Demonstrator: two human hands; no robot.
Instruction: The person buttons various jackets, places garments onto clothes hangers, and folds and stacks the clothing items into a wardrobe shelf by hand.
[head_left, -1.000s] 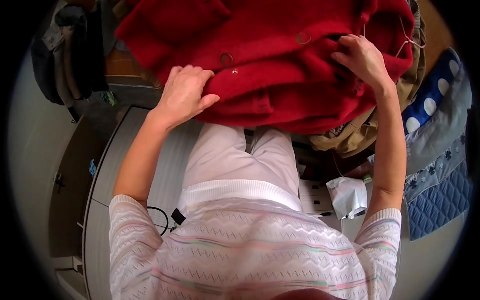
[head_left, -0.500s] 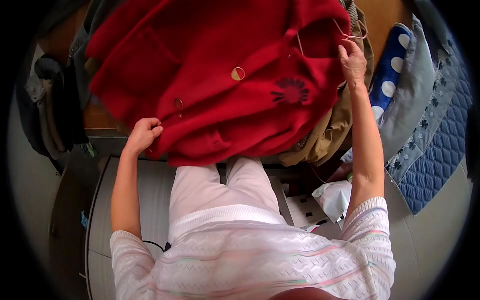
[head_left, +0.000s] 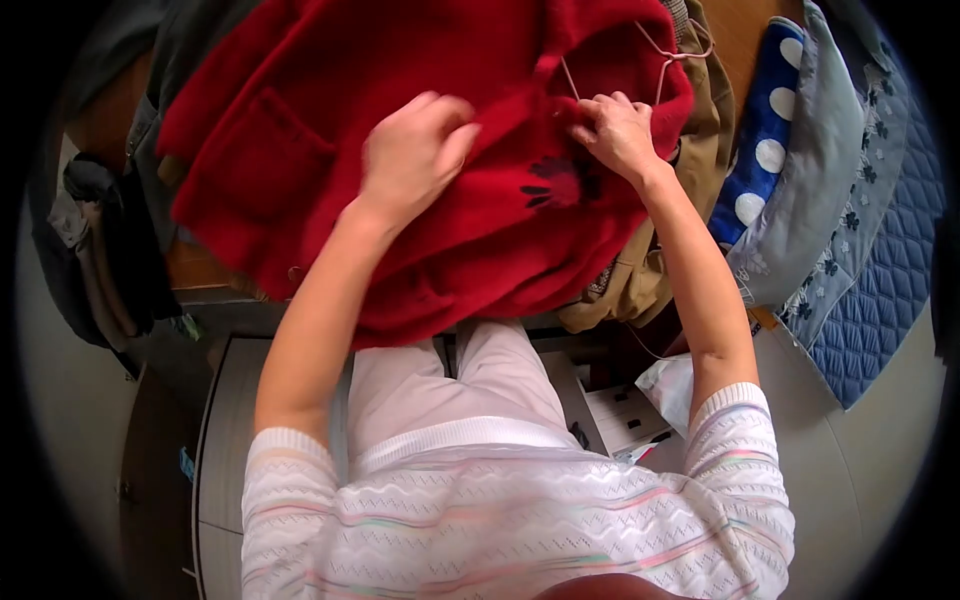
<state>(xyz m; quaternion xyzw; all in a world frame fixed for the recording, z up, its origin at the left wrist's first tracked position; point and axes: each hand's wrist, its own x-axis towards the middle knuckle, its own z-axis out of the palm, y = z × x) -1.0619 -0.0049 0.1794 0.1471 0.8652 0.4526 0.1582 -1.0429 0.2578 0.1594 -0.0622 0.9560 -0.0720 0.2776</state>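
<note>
A red garment (head_left: 460, 220) with a dark flower pattern and a pocket lies spread out in front of me. A thin pale hanger (head_left: 668, 55) pokes out of its neck opening at the upper right. My left hand (head_left: 412, 155), slightly blurred, is over the middle of the garment with its fingers curled; whether anything is between them is hidden. My right hand (head_left: 618, 130) pinches the garment's edge near the neck, just below the hanger.
Tan clothing (head_left: 635, 280) lies under the garment's right side. Farther right are a blue cloth with white dots (head_left: 770, 155) and a quilted blue cloth (head_left: 870, 310). Dark clothes (head_left: 105, 260) hang at the left. A white bag (head_left: 668, 390) sits below.
My left hand has left the garment's lower left edge and moved up and right over its middle. My right hand has shifted left from beside the hanger to the neck edge.
</note>
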